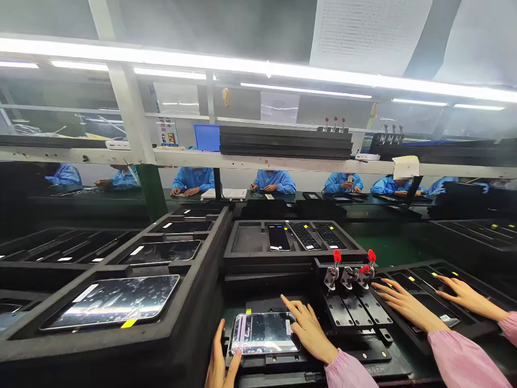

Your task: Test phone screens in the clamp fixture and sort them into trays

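A glossy phone screen panel [264, 332] with a yellow tab lies in a black fixture at the bottom centre. My left hand [218, 361] is at its left edge, thumb on the glass and fingers along the side, gripping it. My right hand [309, 330], in a pink sleeve, rests flat on the panel's right edge with its fingers stretched out. Just to the right is a jig [355, 310] with red-handled toggle clamps [351, 269].
A co-worker's two hands [407, 308] in pink sleeves lie on a tray [468, 323] at the right. Black foam trays of panels [117, 302] fill the left, and another tray [291, 237] sits ahead. Several people in blue coats [272, 182] work across the line.
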### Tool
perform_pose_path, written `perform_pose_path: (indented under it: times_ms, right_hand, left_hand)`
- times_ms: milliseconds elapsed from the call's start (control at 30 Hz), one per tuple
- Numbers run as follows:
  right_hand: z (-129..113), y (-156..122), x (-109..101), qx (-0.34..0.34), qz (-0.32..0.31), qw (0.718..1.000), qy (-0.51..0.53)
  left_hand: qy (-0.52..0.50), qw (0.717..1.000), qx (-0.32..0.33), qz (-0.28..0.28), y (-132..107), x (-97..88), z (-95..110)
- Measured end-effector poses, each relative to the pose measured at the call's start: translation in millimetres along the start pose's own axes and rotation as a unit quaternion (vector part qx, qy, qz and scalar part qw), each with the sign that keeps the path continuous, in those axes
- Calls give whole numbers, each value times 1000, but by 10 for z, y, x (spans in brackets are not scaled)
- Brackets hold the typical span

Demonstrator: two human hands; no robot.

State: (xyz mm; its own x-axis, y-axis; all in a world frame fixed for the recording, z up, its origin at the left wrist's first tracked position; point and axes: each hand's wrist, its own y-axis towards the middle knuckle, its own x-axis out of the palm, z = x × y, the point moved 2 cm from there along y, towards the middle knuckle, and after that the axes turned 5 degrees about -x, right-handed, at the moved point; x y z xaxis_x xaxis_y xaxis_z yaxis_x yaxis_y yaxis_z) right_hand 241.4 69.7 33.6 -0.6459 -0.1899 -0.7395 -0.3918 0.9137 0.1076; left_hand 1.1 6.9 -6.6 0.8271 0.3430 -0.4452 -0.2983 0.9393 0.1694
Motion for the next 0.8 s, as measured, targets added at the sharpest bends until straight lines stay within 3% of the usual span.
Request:
perform_pose_path:
  times_ms: [267, 367, 433, 467, 533, 633, 800]
  right_hand:
    - [-15, -26, 13, -13, -34, 999, -26]
    - [-82, 15, -32, 23, 16, 999, 37]
    - [-229, 75, -72, 7, 51, 996, 71]
    - [-332, 117, -79, -25, 40, 996, 69]
    - [-559, 212, -50, -116, -48, 992, 25]
    - [-786, 361, 49, -199, -164, 963, -81]
    - [-825, 477, 135, -197, -176, 949, -173]
  left_hand:
    - [27, 999, -4, -25, -27, -62, 29]
    - [35, 999, 9, -31, -33, -68, 21]
    - [41, 998, 18, -31, -32, -65, 6]
    - [43, 998, 20, -30, -31, -62, -3]
    - [45, 998, 19, -29, -26, -53, -22]
    - [53, 998, 14, -17, -15, -32, -63]
    - [29, 999, 30, 29, 17, 25, -170]
